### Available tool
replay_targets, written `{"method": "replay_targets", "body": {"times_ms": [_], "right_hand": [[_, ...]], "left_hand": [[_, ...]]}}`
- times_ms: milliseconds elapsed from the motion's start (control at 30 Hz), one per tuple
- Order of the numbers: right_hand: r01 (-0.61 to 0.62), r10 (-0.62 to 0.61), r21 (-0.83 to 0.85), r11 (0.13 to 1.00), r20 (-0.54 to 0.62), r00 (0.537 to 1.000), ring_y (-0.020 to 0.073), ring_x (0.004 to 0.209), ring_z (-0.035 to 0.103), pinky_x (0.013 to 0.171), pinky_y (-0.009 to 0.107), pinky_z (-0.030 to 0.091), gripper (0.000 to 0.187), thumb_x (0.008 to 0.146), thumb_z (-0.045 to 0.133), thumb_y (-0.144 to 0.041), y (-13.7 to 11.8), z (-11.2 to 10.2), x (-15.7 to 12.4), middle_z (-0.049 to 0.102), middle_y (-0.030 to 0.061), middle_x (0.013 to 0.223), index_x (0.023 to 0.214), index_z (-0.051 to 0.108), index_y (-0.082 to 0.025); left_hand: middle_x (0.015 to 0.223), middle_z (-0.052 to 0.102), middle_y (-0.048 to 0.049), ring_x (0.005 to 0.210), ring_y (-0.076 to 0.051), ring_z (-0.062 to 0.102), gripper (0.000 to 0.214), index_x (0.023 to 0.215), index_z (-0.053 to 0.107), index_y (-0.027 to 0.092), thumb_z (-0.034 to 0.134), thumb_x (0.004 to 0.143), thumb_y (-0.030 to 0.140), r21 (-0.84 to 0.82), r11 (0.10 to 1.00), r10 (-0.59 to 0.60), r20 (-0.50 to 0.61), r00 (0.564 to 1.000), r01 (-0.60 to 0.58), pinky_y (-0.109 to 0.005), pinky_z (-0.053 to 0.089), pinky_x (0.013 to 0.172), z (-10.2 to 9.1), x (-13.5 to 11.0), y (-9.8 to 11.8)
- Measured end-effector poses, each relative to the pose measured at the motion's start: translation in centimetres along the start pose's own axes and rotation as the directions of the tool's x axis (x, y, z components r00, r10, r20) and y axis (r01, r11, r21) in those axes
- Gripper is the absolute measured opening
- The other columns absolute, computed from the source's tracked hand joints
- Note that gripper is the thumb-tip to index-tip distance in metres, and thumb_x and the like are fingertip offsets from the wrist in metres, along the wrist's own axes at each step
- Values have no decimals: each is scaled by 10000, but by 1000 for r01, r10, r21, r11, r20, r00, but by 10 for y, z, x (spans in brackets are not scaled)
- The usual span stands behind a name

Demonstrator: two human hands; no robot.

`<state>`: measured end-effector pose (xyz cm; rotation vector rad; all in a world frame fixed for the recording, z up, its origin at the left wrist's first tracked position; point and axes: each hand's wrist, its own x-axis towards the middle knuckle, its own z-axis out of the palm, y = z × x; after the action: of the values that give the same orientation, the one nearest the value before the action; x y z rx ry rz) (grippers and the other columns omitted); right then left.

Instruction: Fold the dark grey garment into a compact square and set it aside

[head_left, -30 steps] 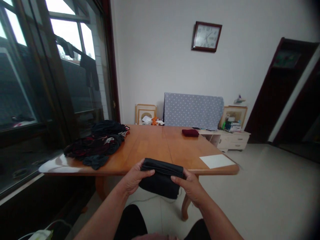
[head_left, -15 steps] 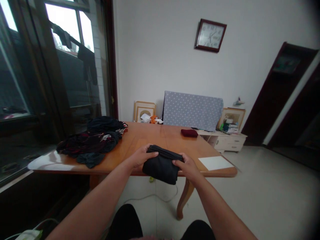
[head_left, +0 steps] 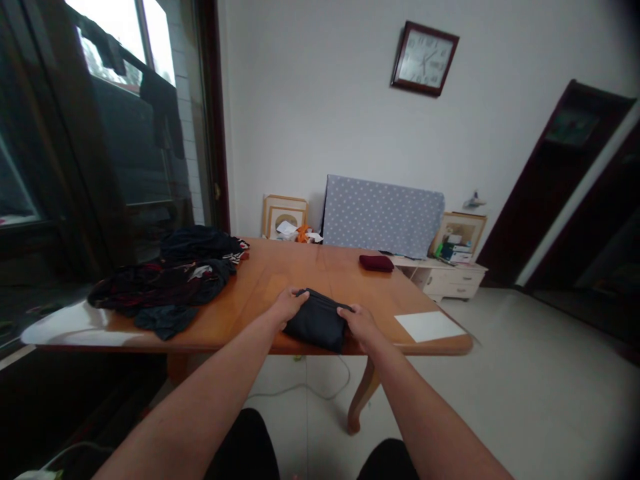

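Folded black garment [head_left: 317, 323] now lies on the table [head_left: 300, 267], near the front edge, lower centre of frame. A second ago it was held in the air short of that edge; since then it has been carried forward and set down.

Left hand [head_left: 290, 305] is closed on its left end, fingers curled over the top fold. Right hand [head_left: 359, 323] does the same on the right end. So the bundle is placed but not yet let go.

Pile of dark clothes [head_left: 170, 280] is mid-left, well apart. Maroon cloth [head_left: 377, 263] is further back. White sheet [head_left: 429, 325] is at the right corner.
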<state>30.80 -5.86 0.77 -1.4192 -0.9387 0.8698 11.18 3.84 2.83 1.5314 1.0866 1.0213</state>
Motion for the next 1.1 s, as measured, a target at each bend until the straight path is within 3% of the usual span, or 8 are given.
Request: {"method": "replay_targets", "body": {"times_ms": [200, 333, 433, 667, 800, 900, 967, 1100], "right_hand": [[-134, 151, 180, 975, -81, 985, 156, 635, 609, 519, 244, 503, 211, 718, 704, -355, 8, 5, 4, 632, -10, 684, 803, 584, -204], [-196, 233, 312, 930, -87, 969, 138, 594, 600, 486, 228, 514, 155, 777, 652, -323, 6, 7, 1, 620, -18, 685, 858, 572, -220], [-231, 273, 388, 892, -56, 960, 128, 575, 608, 466, 217, 512, 161, 807, 636, -321, 2, 9, -4, 632, -19, 724, 917, 560, -232], [-277, 279, 362, 890, 48, 959, 146, 560, 619, 507, 274, 529, 297, 862, 606, -473, -13, 5, -28, 682, 23, 804, 1017, 560, -224], [105, -103, 10, 994, -120, 987, 211, 819, 656, 673, 317, 532, 440, 848, 570, -624, -32, -9, -50, 702, 68, 937, 988, 617, -209], [448, -503, -273, 851, -182, 845, 226, 960, 616, 828, 350, 497, 367, 868, 587, -536, -53, -18, -71, 683, 83, 1036, 1031, 636, -212], [586, -664, -422, 692, -52, 746, 233, 986, 599, 856, 366, 472, 292, 878, 602, -463, -67, -21, -85, 673, 85, 1053, 1038, 654, -224], [726, -700, -484, 489, 278, 658, 211, 936, 606, 834, 341, 451, 171, 876, 628, -341, -86, -22, -103, 683, 54, 985, 1013, 678, -251]], "left_hand": [[1325, 601, -155, 1269, -279, 533, 518, 1245, 569, 169, 672, 830, 460, 195, 951, 251, -28, 967, -241, -415, 378, 1089, 3, -21, 2], [1480, 484, -116, 1381, -308, 413, 772, 1421, 453, 238, 722, 759, 532, 434, 596, 560, 379, 737, -676, -493, 274, 1162, 6, -59, 2], [1542, 411, -105, 1447, -312, 312, 831, 1471, 386, 248, 750, 743, 416, 512, 410, 587, 486, 648, -755, -528, 183, 1192, 7, -69, 1], [1280, 653, -59, 1218, -269, 570, 527, 1278, 584, 269, 657, 761, 198, 505, 493, 558, 441, 703, -708, -450, 379, 1078, 2, -55, 24], [1110, 715, -47, 1037, -270, 654, 413, 1190, 664, 276, 668, 778, 256, 365, 639, 549, 401, 734, -677, -385, 478, 935, -8, -61, 50], [1090, 711, -36, 994, -252, 654, 408, 1175, 665, 253, 692, 768, 261, 248, 718, 545, 383, 746, -651, -343, 487, 891, -15, -73, 68], [1088, 706, -32, 990, -245, 646, 422, 1157, 665, 234, 725, 740, 266, 199, 755, 523, 391, 757, -625, -330, 482, 893, -18, -83, 77], [1058, 698, -27, 964, -231, 637, 409, 1121, 661, 222, 749, 726, 287, 191, 805, 444, 434, 784, -562, -315, 481, 883, -22, -104, 84]]}}
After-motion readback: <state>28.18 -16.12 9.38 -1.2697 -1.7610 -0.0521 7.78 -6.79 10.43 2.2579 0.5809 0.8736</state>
